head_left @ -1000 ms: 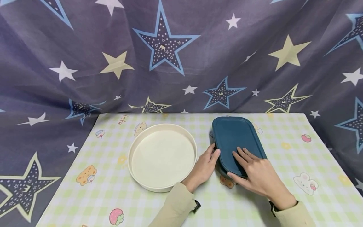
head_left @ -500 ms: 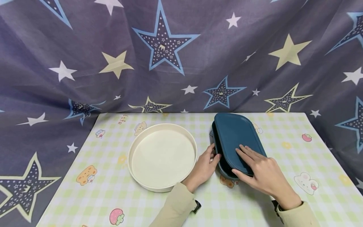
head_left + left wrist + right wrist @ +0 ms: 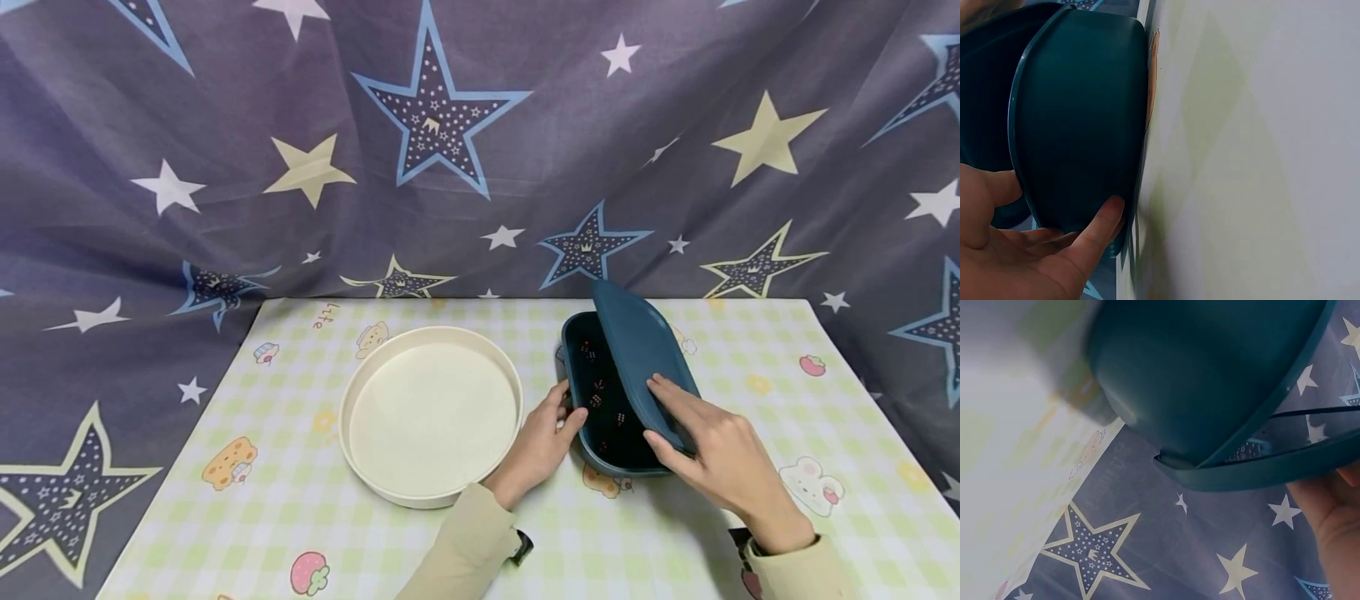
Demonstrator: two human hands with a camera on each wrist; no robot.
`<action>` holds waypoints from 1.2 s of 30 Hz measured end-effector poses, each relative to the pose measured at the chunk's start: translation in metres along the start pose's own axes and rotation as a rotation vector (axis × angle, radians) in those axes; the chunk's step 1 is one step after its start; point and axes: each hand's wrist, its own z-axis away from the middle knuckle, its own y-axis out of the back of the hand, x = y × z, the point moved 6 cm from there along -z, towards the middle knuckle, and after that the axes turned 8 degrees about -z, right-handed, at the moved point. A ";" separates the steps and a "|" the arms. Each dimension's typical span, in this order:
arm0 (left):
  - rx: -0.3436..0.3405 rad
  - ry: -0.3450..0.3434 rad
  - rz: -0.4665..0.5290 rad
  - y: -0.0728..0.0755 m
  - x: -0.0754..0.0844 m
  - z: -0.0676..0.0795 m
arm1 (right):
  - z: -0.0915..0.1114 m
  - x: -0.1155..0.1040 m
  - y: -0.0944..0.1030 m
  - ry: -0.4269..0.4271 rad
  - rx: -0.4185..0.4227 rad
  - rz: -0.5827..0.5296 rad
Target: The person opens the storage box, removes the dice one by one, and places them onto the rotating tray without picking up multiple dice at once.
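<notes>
A dark blue rectangular food container (image 3: pixel 626 469) stands on the table's right half. Its matching lid (image 3: pixel 647 346) is tilted up on the left side, leaving the right side low. Inside lie small dark pieces (image 3: pixel 596 400) with red and pale dots, perhaps dice. My left hand (image 3: pixel 540 450) holds the container's left side; the left wrist view shows the thumb at the rim and fingers against the outer wall (image 3: pixel 1079 112). My right hand (image 3: pixel 723 454) grips the lid at its near right part, fingers on top and thumb at the near edge. The right wrist view shows the lid (image 3: pixel 1247 474) apart from the rim.
A round cream tray (image 3: pixel 431 417) with a low wall stands left of the container, close to my left forearm. A checked cartoon cloth (image 3: pixel 247 533) covers the table. Behind the far edge hangs a dark curtain (image 3: pixel 525 150) with stars.
The lid lay over the container; my right hand has shifted it right and tilted its left edge up, exposing the inside. The left hand has stayed at the container's side.
</notes>
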 end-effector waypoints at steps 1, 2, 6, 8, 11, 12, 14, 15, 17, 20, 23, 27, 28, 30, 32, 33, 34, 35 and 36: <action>0.000 -0.001 0.005 0.000 0.000 0.000 | 0.001 0.001 0.001 -0.003 0.010 -0.012; 0.002 -0.003 0.008 0.000 0.001 0.000 | 0.002 0.002 0.003 -0.006 0.019 -0.023; -0.002 0.007 0.015 -0.001 0.000 0.000 | 0.005 0.003 0.008 -0.024 0.057 -0.074; -0.005 0.011 0.019 -0.001 -0.001 0.000 | 0.007 0.004 0.011 -0.034 0.075 -0.093; -0.007 0.012 0.022 -0.002 -0.001 0.000 | 0.010 0.007 0.013 -0.056 0.094 -0.119; -0.007 0.012 0.021 -0.002 -0.001 0.001 | 0.010 0.008 0.014 -0.065 0.098 -0.128; -0.008 0.014 0.020 -0.002 -0.001 0.000 | 0.012 0.009 0.016 -0.084 0.113 -0.145; -0.009 0.015 0.019 -0.002 -0.001 0.001 | 0.012 0.010 0.016 -0.097 0.123 -0.153; -0.008 0.016 0.015 -0.002 -0.001 0.000 | 0.013 0.011 0.019 -0.116 0.154 -0.171; -0.009 0.017 0.012 -0.002 0.000 0.001 | 0.014 0.012 0.023 -0.125 0.230 -0.192; -0.008 0.015 0.011 -0.002 0.000 0.001 | 0.016 0.013 0.026 -0.130 0.289 -0.208; -0.008 0.018 0.012 -0.002 0.000 0.000 | 0.018 0.014 0.029 -0.129 0.329 -0.215; -0.007 0.019 0.009 -0.002 0.000 0.000 | 0.018 0.015 0.030 -0.126 0.337 -0.214; -0.005 0.024 0.003 -0.002 0.000 0.000 | 0.019 0.015 0.030 -0.123 0.352 -0.213; -0.005 0.029 -0.001 -0.002 0.000 -0.001 | 0.020 0.017 0.031 -0.129 0.372 -0.219; -0.005 0.031 -0.003 -0.002 0.000 -0.001 | 0.020 0.017 0.032 -0.135 0.382 -0.225; -0.005 0.035 -0.005 -0.002 0.000 -0.001 | 0.020 0.017 0.032 -0.140 0.394 -0.232; -0.005 0.039 -0.007 -0.002 0.000 -0.001 | 0.019 0.018 0.034 -0.147 0.404 -0.240; -0.005 0.041 -0.009 -0.002 0.000 -0.002 | 0.019 0.017 0.035 -0.153 0.413 -0.247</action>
